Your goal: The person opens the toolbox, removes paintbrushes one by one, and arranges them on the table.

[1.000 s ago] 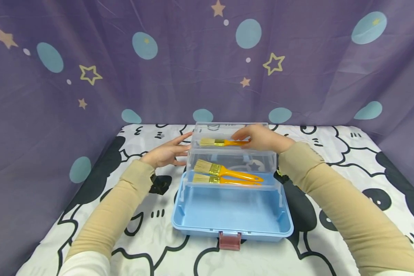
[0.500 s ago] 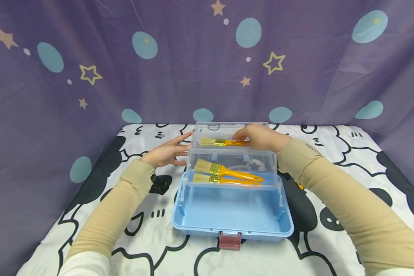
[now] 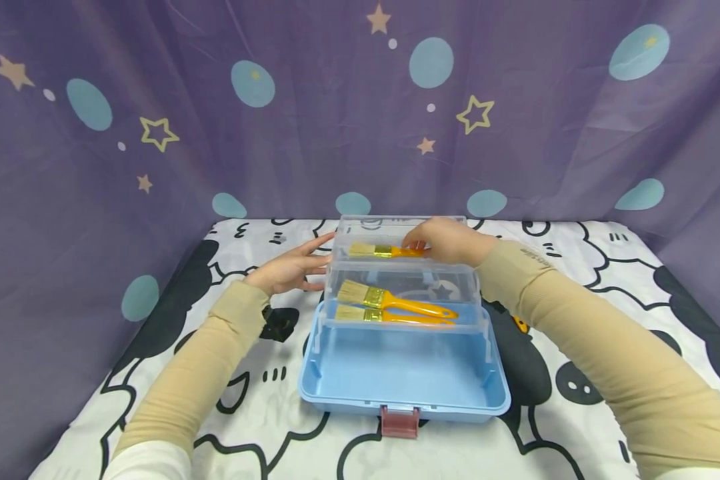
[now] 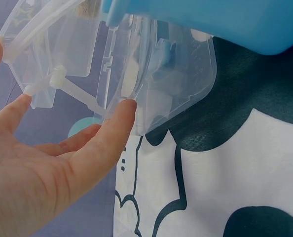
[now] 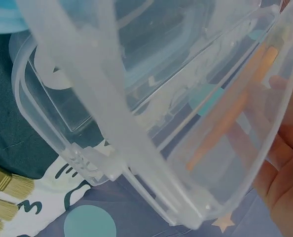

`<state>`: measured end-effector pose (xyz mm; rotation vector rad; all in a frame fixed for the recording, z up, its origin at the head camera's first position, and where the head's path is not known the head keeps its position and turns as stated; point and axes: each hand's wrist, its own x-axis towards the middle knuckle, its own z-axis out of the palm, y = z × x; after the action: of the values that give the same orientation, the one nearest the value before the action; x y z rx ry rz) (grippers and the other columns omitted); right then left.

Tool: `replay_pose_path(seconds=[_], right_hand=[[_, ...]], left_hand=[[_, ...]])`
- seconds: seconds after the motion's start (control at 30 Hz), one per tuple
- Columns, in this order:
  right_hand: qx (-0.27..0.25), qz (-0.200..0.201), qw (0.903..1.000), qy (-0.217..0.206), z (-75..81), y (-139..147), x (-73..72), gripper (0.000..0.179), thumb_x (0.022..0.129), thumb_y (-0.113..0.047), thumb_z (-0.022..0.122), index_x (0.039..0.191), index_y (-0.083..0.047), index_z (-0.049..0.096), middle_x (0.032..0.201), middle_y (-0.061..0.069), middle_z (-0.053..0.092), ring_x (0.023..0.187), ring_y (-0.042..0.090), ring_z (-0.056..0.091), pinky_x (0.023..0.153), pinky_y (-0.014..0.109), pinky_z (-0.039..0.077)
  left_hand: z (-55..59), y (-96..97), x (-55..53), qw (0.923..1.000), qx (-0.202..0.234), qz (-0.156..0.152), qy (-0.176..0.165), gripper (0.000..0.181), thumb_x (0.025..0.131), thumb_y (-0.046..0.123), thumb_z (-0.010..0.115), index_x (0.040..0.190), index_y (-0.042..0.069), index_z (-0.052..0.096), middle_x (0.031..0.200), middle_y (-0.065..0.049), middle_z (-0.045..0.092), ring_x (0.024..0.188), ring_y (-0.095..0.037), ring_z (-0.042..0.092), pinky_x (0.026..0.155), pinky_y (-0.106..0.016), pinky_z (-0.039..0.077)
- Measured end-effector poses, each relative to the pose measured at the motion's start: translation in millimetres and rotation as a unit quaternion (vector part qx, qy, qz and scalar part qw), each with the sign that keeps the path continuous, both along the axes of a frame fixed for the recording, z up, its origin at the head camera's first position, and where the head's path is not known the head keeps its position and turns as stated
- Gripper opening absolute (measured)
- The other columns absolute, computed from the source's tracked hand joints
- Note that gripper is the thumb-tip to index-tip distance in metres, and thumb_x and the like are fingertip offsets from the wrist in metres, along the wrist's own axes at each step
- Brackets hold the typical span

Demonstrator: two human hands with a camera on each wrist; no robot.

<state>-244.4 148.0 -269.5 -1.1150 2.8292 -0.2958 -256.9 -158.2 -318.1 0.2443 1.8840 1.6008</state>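
Observation:
A blue toolbox stands with its clear tiered trays raised. My right hand reaches into the upper tray, its curled fingers at the orange handle of a paintbrush. The right wrist view shows this handle and my fingers partly through the tray's clear wall. Two more orange-handled paintbrushes, a wider one and a narrower one, lie in the lower tray. My left hand has its fingers spread against the trays' left side, with fingertips at the clear plastic.
To the right of the toolbox an orange handle end shows beside my sleeve. Several paintbrush bristles appear there in the right wrist view. A pink latch hangs at the front. A purple star curtain closes off the back.
My right hand has shifted slightly left along the paintbrush in the upper tray, and its forearm has swung, uncovering an orange handle end on the cloth. My left hand has stayed in place.

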Motion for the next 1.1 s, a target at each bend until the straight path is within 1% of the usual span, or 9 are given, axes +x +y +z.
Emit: replay_pose_path(seconds=[0.3, 0.5, 0.83, 1.1], right_hand=[[0.01, -0.011, 0.9998, 0.012, 0.6, -1.4, 1.4, 0.04, 0.082, 0.012, 0.062, 0.115, -0.009, 0.069, 0.11, 0.008, 0.07, 0.097, 0.024, 0.065, 0.087, 0.038, 0.053], [0.007, -0.012, 0.9998, 0.013, -1.0, -1.2, 1.8, 0.041, 0.082, 0.013, 0.061, 0.115, -0.01, 0.069, 0.109, 0.007, 0.07, 0.095, 0.024, 0.066, 0.086, 0.038, 0.053], [-0.016, -0.02, 0.9995, -0.019, 0.6, 0.9, 2.7, 0.041, 0.082, 0.011, 0.063, 0.117, -0.009, 0.068, 0.112, 0.007, 0.069, 0.097, 0.023, 0.065, 0.086, 0.037, 0.053], [-0.029, -0.018, 0.9991, -0.025, -3.2, 3.4, -0.2, 0.04, 0.081, 0.01, 0.065, 0.116, -0.01, 0.069, 0.112, 0.007, 0.068, 0.095, 0.022, 0.063, 0.085, 0.037, 0.053]], left_hand=[[0.6, 0.4, 0.3, 1.0, 0.0, 0.006, -0.002, 0.07, 0.099, 0.027, 0.051, 0.152, 0.039, 0.007, 0.153, -0.009, 0.027, 0.14, -0.036, 0.026, 0.108, -0.059, 0.029], [0.7, 1.4, 0.5, 1.0, 0.001, 0.008, -0.006, 0.071, 0.099, 0.025, 0.051, 0.152, 0.038, 0.006, 0.153, -0.01, 0.027, 0.141, -0.037, 0.025, 0.108, -0.059, 0.027], [-1.2, 1.1, 0.5, 0.9999, 0.005, 0.01, -0.006, 0.07, 0.099, 0.026, 0.051, 0.152, 0.038, 0.006, 0.153, -0.011, 0.028, 0.141, -0.038, 0.024, 0.108, -0.06, 0.027], [-1.0, 0.7, 0.9, 1.0, 0.003, 0.008, -0.003, 0.07, 0.099, 0.026, 0.05, 0.152, 0.038, 0.007, 0.152, -0.011, 0.029, 0.14, -0.037, 0.026, 0.108, -0.06, 0.028]])
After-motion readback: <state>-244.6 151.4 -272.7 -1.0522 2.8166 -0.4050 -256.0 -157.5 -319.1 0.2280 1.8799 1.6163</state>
